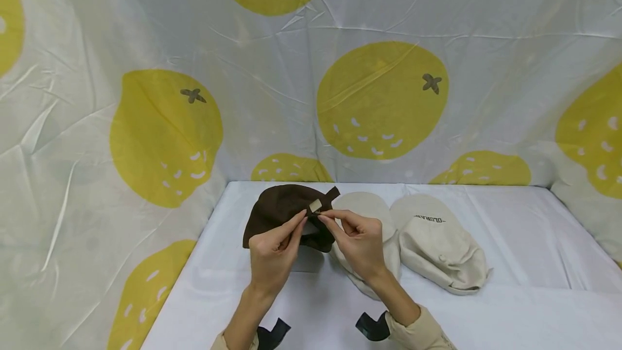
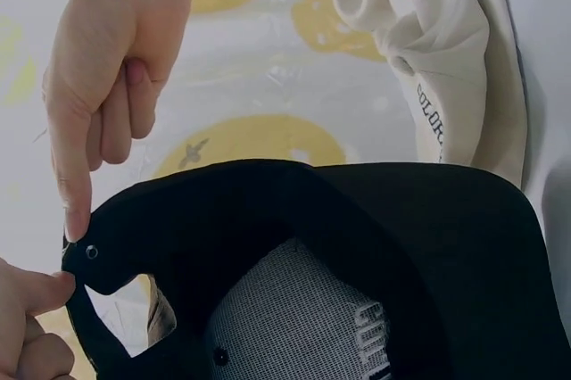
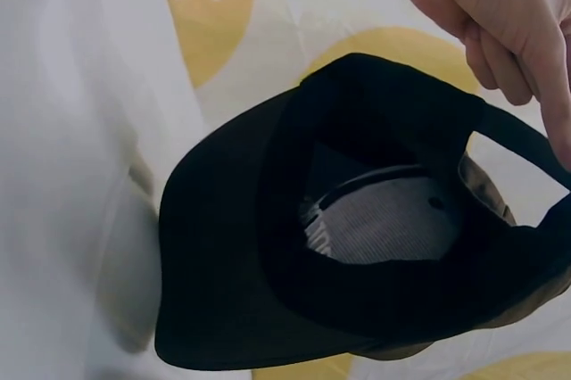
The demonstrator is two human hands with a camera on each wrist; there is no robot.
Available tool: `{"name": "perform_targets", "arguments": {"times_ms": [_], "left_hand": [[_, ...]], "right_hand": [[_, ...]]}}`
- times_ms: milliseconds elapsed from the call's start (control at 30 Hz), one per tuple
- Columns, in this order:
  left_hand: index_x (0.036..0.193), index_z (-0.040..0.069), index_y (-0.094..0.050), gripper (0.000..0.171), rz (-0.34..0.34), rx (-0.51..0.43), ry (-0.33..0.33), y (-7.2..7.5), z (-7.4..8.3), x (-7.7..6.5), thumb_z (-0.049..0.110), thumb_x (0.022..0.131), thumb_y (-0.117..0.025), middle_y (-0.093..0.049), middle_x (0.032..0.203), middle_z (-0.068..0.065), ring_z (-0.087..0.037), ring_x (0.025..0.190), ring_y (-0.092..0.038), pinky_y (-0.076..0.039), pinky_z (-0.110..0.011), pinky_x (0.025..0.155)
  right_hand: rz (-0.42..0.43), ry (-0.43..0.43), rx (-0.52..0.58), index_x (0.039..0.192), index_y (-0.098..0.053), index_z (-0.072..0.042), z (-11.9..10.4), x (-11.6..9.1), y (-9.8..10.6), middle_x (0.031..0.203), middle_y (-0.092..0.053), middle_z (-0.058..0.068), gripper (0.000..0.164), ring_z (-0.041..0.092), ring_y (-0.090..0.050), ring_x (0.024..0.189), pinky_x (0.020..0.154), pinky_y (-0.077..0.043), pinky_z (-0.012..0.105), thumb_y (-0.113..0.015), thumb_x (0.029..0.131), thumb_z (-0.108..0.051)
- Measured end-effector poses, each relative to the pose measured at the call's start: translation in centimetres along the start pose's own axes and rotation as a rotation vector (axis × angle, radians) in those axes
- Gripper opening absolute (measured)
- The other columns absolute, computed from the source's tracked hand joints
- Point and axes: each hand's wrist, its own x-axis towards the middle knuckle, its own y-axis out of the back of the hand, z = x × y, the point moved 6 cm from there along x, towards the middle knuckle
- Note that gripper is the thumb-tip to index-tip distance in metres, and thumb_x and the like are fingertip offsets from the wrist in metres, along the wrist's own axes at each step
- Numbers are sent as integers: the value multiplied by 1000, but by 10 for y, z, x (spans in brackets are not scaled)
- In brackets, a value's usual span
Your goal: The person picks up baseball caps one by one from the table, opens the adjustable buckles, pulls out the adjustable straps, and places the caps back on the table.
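A dark brown baseball cap (image 1: 282, 207) is held above the white table, its hollow underside showing in both wrist views. My left hand (image 1: 274, 253) pinches one side of the cap's back strap between thumb and finger. Close beside it, my right hand (image 1: 359, 239) pinches the strap from the other side. A loose strap end (image 1: 332, 194) sticks up past a small pale label (image 1: 315, 206). In the left wrist view, a small round snap (image 2: 92, 252) shows on the band near the fingertips. Whether the strap's two halves are joined cannot be told.
Two cream caps lie on the table (image 1: 525, 242) to the right: one (image 1: 362, 207) partly behind my right hand, the other (image 1: 437, 236) with dark lettering. A lemon-print curtain (image 1: 272, 96) encloses the back and sides. Black pieces (image 1: 373, 327) sit at both wrists.
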Motion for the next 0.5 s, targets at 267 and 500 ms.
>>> {"name": "perform_targets", "arguments": {"times_ms": [267,500], "left_hand": [[99,-8,-80,12,15,6,-45,0,3,-1,0,92,-74,-70,62,-8,-5,43,-39,-33,-14,44],[98,-10,-79,12,3,-18,-65,-1,4,-1,-2,92,-73,-77,74,-15,-7,43,-47,-38,-14,44]], "right_hand": [[25,14,-21,91,-81,-2,-2,-1,0,49,-27,-4,15,-4,-18,52,43,-14,17,-82,81,9],[66,31,-54,90,-80,-1,-3,-2,2,50,-26,-4,14,-1,-19,51,45,-14,17,-82,81,9]]}}
